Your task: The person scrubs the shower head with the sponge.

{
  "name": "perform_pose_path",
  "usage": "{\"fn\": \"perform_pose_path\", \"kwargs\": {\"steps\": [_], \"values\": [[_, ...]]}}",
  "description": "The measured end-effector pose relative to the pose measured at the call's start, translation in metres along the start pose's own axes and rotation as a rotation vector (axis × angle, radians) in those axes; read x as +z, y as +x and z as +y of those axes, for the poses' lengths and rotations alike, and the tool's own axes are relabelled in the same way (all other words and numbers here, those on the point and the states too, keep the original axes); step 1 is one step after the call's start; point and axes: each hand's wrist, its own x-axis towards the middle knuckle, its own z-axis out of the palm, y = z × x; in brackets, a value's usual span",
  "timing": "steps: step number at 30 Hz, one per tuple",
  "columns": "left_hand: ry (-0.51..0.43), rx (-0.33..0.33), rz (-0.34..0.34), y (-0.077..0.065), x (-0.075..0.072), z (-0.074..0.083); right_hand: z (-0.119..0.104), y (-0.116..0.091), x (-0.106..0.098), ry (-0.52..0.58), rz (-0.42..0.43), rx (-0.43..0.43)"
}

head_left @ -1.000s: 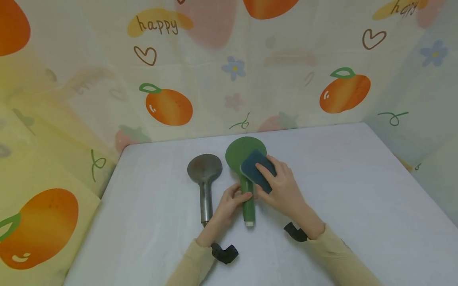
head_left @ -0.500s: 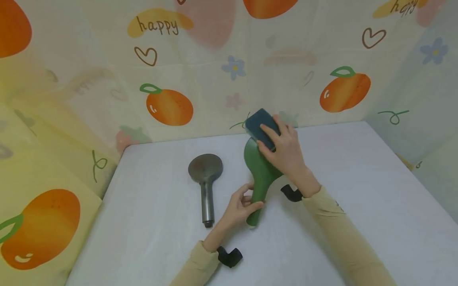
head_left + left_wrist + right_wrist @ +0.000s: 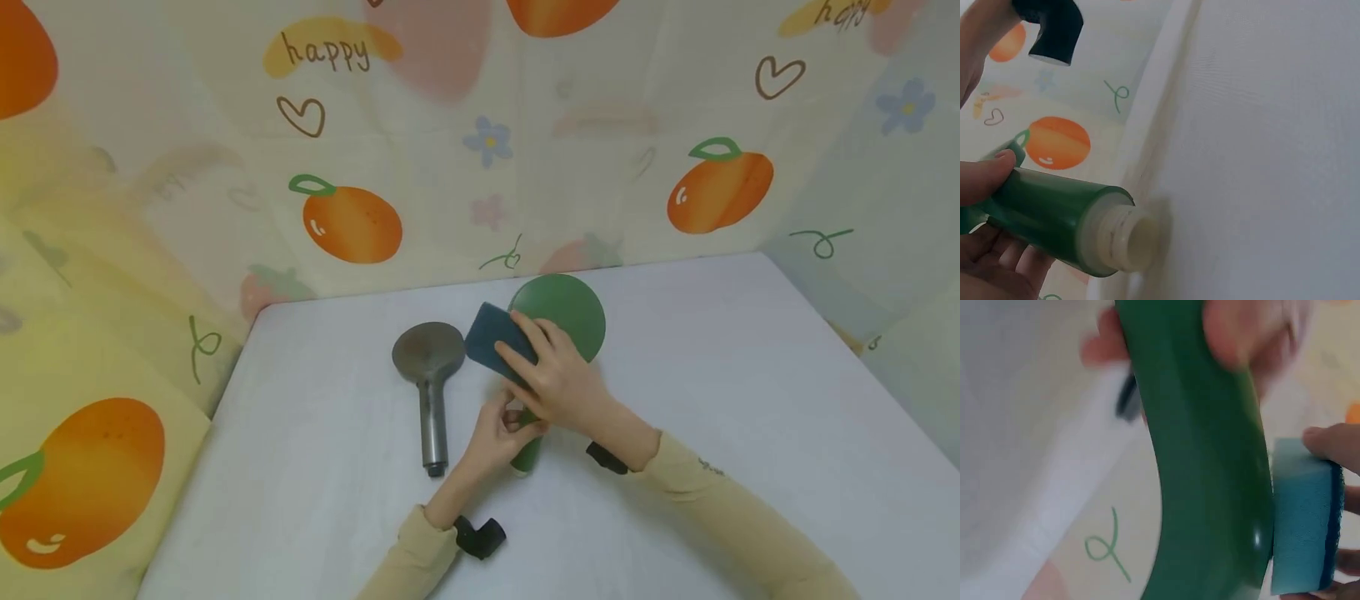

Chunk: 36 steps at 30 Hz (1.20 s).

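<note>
A green shower head (image 3: 573,308) is held by its handle in my left hand (image 3: 493,435), thumb on one side and fingers on the other. Its pale threaded end (image 3: 1129,240) points out past the hand in the left wrist view. My right hand (image 3: 566,382) grips a blue sponge (image 3: 497,340) between thumb and fingers. In the right wrist view the sponge's light foam side touches the edge of the green neck (image 3: 1207,462). From the head, my right hand covers the neck and part of the round head. A grey metallic shower head (image 3: 431,357) lies left of both hands.
A white-covered table (image 3: 315,433) lies beneath the hands. Behind it hangs a patterned cloth (image 3: 435,183) with printed oranges, meeting the table's back edge. Black wrist cameras (image 3: 480,537) sit on both wrists.
The green shower head turned edge-on, then round-side into view again, shifting right. The sponge rose to its top edge, then came down to the left by its neck. The grey one stays put.
</note>
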Motion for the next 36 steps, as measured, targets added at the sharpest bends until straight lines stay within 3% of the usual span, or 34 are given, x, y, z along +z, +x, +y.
{"fn": "perform_pose_path", "kwargs": {"steps": [2,4,11,14,17,20,24,27,30,34,36], "values": [[0.000,0.017,-0.001,0.000,-0.001,-0.001,-0.001,0.000,0.000,0.025,-0.012,0.004],[-0.006,0.011,-0.002,0.001,-0.001,0.000,0.005,0.003,-0.004,0.057,0.002,0.068],[-0.005,-0.041,0.015,0.002,0.000,0.004,0.043,0.019,-0.022,0.088,0.137,0.480],[0.013,-0.041,0.026,0.002,-0.002,0.006,0.048,0.021,-0.025,0.090,0.180,0.579],[0.034,-0.019,0.031,0.001,-0.004,0.008,0.039,0.019,-0.022,0.088,0.204,0.501],[0.050,0.017,0.039,0.000,-0.005,0.009,0.022,0.013,-0.014,0.068,0.182,0.296],[0.083,0.078,0.050,0.001,-0.007,0.008,0.001,0.002,-0.007,0.047,0.092,0.026],[0.103,0.103,0.056,0.001,-0.008,0.008,0.002,-0.001,-0.008,0.068,0.070,-0.052],[0.101,0.096,0.055,0.002,-0.007,0.009,0.020,0.003,-0.014,0.118,0.128,0.058],[0.092,0.082,0.052,0.001,-0.004,0.009,0.051,0.009,-0.025,0.147,0.204,0.370],[0.092,0.079,0.052,0.000,-0.004,0.009,0.060,0.008,-0.028,0.141,0.211,0.482]]}}
